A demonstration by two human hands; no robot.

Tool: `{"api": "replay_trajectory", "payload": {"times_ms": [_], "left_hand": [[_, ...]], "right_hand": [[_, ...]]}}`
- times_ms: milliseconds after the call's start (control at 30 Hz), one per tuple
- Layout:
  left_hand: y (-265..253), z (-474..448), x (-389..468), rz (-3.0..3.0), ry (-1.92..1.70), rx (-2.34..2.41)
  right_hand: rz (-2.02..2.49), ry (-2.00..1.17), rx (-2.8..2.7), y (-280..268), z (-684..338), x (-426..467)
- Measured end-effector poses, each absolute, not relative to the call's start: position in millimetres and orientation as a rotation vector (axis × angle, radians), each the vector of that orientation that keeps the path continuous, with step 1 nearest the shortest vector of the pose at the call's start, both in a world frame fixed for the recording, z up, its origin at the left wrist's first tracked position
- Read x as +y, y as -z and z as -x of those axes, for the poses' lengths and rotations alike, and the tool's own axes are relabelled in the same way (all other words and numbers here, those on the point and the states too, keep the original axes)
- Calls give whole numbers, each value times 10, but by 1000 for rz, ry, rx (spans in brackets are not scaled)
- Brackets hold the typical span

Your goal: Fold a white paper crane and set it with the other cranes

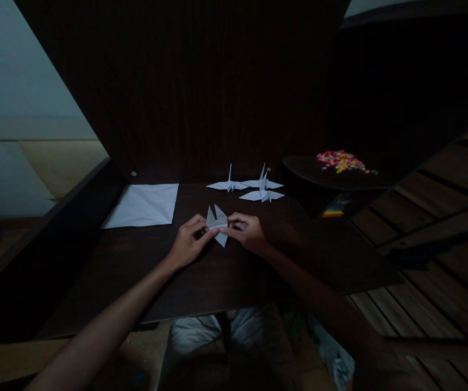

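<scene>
Between my two hands is a partly folded white origami paper (pixel 219 222), with two narrow points rising away from me and one wider point toward me. My left hand (pixel 191 239) pinches its left side, thumb on the near face. On the opposite side my right hand (pixel 247 232) grips the paper, its thumb close to the left thumb. Beyond the hands stand three finished white paper cranes: one on the left (pixel 229 185), one at the back right (pixel 272 184) and one in front of it (pixel 263 195). A creased white sheet (pixel 144 205) lies flat at the left.
The dark wooden desk (pixel 201 293) has a raised side panel (pixel 46 250) at left and a tall back panel (pixel 201 98). A rounded shelf (pixel 299 165) at right bears a pile of small colourful pieces (pixel 342 161). Slatted wood (pixel 429 293) lies further right.
</scene>
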State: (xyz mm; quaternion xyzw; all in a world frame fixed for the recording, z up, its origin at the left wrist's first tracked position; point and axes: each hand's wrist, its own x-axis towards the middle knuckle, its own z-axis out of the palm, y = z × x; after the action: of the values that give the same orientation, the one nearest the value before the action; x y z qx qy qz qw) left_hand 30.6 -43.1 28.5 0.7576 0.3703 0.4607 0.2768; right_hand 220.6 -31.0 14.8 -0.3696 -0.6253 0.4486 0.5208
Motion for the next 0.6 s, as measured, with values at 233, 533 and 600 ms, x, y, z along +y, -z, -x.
{"api": "replay_trajectory", "payload": {"times_ms": [233, 533, 600], "left_hand": [[-323, -320, -475, -1995, -1273, 915], [-317, -349, -514, -2019, -1355, 789], [-317, -351, -513, -2043, -1369, 776]], "right_hand": [[915, -1389, -1239, -83, -2189, -230], [809, -1585, -1177, 30, -2151, -183], [780, -1614, -1203, 15, -2147, -197]]}}
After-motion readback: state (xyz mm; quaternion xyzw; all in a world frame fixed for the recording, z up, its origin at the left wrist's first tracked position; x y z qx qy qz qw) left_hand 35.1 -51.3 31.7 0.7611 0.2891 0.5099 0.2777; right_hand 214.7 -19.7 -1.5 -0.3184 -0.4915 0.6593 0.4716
